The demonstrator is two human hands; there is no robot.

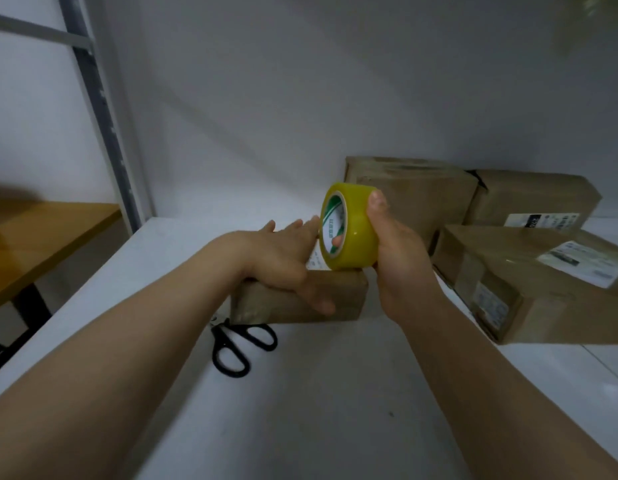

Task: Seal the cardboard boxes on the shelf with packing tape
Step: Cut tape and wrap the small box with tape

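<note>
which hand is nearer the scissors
Left. The left hand presses the small box right above the scissors; the right hand holds the tape roll farther right.

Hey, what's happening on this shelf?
A person is taping up a small cardboard box on a white shelf. The left hand presses flat on the box, while the right hand holds a yellow tape roll upright at the box's top edge. Black scissors lie just in front. Three more boxes sit to the right.
</note>
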